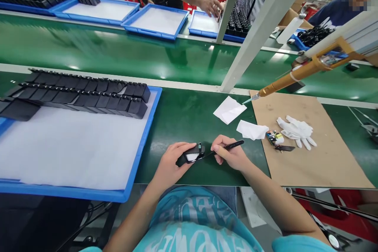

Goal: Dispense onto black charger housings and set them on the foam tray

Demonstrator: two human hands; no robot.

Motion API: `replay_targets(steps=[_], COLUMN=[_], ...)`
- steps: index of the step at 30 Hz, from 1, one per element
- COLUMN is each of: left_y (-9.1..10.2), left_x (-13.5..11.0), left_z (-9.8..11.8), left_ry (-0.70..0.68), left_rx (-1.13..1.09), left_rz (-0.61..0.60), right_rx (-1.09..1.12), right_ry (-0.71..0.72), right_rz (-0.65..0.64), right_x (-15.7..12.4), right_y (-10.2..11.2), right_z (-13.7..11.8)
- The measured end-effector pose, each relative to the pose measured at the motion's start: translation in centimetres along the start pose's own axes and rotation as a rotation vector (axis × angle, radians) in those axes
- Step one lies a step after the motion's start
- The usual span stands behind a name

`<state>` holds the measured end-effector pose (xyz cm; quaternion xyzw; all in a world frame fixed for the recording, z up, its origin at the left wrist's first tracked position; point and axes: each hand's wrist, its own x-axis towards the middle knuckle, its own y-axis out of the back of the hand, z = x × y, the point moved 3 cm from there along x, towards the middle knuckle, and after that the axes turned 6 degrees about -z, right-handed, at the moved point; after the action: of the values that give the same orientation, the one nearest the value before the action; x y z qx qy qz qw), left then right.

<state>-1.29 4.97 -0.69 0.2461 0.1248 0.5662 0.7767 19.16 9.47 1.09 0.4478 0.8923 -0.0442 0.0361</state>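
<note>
Between the thumb and fingers of my left hand (pixel 173 162) is a small black plastic case (pixel 182 159), its open side showing something white and a bit of green inside. My right hand (pixel 226 152) pinches a thin black tool (pixel 235 144) that looks like tweezers. Its tip reaches the near right edge of the case. Both hands are low over the green work surface (pixel 183 118), close to its front edge. Two white paper pieces (pixel 229 109) lie just beyond my right hand.
At left, a blue tray (pixel 144 138) holds rows of black cases (pixel 97 100). On brown cardboard (pixel 310 165) at right rest a white glove (pixel 297 130) and a small circuit board (pixel 274 138). A gold dispenser (pixel 283 82) hangs above. A slanted white post (pixel 262 27) stands ahead; a co-worker's hand (pixel 211 6) is beyond.
</note>
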Motion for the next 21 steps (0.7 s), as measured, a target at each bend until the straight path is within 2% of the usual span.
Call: replay_targets(steps=[10, 21], left_y=[0.0, -0.1], left_x=[-0.1, 0.0], left_z=[0.0, -0.3], left_ry=[-0.021, -0.043], left_rx=[-0.007, 0.014], left_rz=[0.0, 0.026], right_rx=[-0.02, -0.291], right_ry=[0.043, 0.241], right_rz=[-0.052, -0.134], right_x=[0.1, 0.1], right_y=[-0.3, -1.2], right_z=[0.1, -0.7])
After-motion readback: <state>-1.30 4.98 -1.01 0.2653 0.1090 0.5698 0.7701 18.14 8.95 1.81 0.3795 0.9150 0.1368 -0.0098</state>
